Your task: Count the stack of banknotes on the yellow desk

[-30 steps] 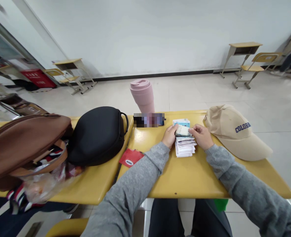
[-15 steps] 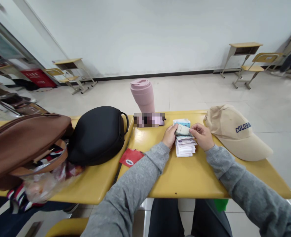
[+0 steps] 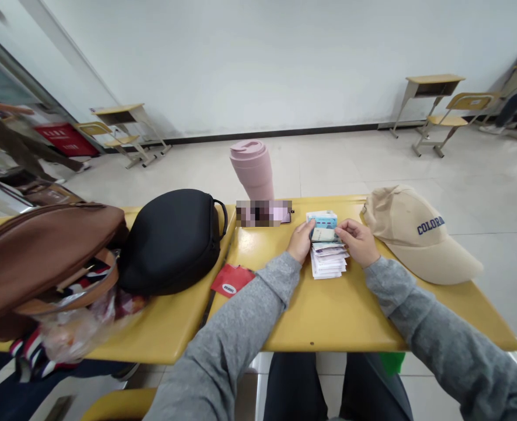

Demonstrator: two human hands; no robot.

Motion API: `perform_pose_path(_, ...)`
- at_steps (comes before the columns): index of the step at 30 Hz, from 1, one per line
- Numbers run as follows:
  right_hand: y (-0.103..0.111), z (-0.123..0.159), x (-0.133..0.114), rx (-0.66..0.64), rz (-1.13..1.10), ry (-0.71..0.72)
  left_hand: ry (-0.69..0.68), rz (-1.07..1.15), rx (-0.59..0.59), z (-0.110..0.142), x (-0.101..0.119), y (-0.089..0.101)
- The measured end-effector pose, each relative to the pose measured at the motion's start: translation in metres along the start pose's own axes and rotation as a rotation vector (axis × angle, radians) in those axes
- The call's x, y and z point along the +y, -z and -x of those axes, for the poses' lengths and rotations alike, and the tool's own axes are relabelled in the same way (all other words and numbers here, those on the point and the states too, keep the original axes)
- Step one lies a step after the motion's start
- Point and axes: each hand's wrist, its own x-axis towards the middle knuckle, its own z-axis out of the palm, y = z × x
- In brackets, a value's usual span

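My left hand [image 3: 301, 241] is closed on the left end of a pale green printed paper slip [image 3: 323, 235], thumb on top. Its right end is pinched between the thumb and fingers of my right hand [image 3: 358, 242]. Just beyond the slip lies a blue-and-white printed stack [image 3: 322, 220], partly covered. On the near side, a pile of white and purplish paper slips [image 3: 329, 266] lies fanned toward me on the yellow desk [image 3: 328, 321]. What is printed on the slips is too small to read.
A beige cap [image 3: 420, 240] lies to the right. Behind stand a pink tumbler [image 3: 253, 169] and a blurred-out item. To the left are a red packet [image 3: 232, 280], a black case [image 3: 170, 242] and a brown bag [image 3: 48, 251]. A person's legs [image 3: 17, 146] show far left.
The slip in my hands has tipped flatter and lower, so more of the blue stack behind it shows. At far left a person has walked into view.
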Motion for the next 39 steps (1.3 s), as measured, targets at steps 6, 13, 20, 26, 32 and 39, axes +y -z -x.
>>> perform_pose_path(6,-0.001,-0.001,0.001,-0.008,0.024,0.002,-0.002,-0.004,-0.009,0.001,0.000,-0.001)
perform_pose_path(13,0.001,-0.003,0.006,-0.040,0.104,0.015,-0.016,-0.002,-0.018,0.000,-0.001,-0.001)
perform_pose_path(20,0.003,-0.009,0.018,0.117,0.192,-0.050,0.025,0.001,-0.070,-0.002,-0.003,0.001)
perform_pose_path(26,0.002,-0.008,0.015,0.108,0.209,-0.098,0.031,-0.027,-0.088,-0.002,-0.004,0.002)
perform_pose_path(32,0.001,-0.008,0.014,0.105,0.177,-0.053,0.027,-0.036,-0.088,-0.001,-0.004,0.003)
perform_pose_path(39,0.002,-0.008,0.020,0.101,0.123,-0.020,0.037,0.001,-0.090,-0.002,-0.007,0.003)
